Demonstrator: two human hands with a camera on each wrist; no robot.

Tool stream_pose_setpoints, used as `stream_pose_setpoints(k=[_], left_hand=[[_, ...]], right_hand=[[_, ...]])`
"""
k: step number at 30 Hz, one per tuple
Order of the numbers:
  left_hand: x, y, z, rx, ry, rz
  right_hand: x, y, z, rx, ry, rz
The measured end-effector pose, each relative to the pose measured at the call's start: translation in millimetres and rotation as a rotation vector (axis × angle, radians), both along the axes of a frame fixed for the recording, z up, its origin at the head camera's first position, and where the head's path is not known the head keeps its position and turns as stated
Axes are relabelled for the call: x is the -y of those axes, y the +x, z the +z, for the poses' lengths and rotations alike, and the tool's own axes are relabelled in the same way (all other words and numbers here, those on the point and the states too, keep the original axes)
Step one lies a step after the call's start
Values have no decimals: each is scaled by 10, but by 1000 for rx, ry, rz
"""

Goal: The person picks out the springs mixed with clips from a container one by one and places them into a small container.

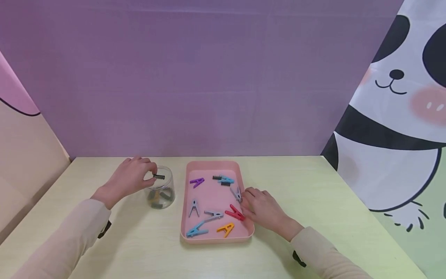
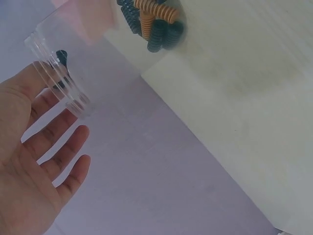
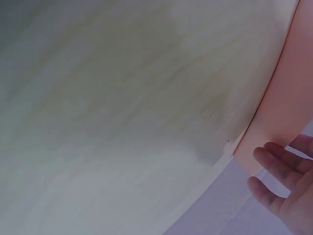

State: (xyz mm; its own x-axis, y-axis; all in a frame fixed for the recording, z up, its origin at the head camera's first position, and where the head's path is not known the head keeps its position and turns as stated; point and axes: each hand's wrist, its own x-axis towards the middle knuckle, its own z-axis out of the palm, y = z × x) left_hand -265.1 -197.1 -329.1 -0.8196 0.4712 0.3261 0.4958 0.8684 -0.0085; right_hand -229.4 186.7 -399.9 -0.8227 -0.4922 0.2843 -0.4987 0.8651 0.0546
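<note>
My left hand point(image 1: 130, 178) pinches a small dark coil spring point(image 1: 159, 176) between thumb and forefinger at the mouth of a clear round jar point(image 1: 149, 195). In the left wrist view the fingertips overlap the jar's rim point(image 2: 78, 100), with the other fingers spread outside. Dark springs point(image 2: 156, 35) and orange springs point(image 2: 164, 11) lie in the bottom of the jar. My right hand point(image 1: 263, 207) rests at the right rim of a pink tray point(image 1: 217, 240), its fingers loosely bent beside a grey spring clip point(image 1: 237, 195) and a red spring clip point(image 1: 235, 212).
Inside the tray lie a purple clip point(image 1: 197, 182), a yellow clip point(image 1: 226, 229), blue clip point(image 1: 197, 230), more grey and blue clips and two dark springs point(image 1: 225, 184). The pale table point(image 1: 334, 217) ends at a purple backdrop point(image 1: 209, 97).
</note>
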Motion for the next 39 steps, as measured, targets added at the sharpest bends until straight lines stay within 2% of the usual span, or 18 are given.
stream_pose_setpoints(k=[9,24,34,39], left_hand=[[-19,-41,-48,-3,-2,-9],[-44,-28,-64,24,26,-10],[-52,-47,-58,-18,10,-15],[-105,-51,-11,-40,31,-30]], right_hand=[[6,-11,4,23,-1,-2],[9,-2,12,36,4,-14],[6,-8,6,34,-2,-8],[12,-12,5,41,-7,-17]])
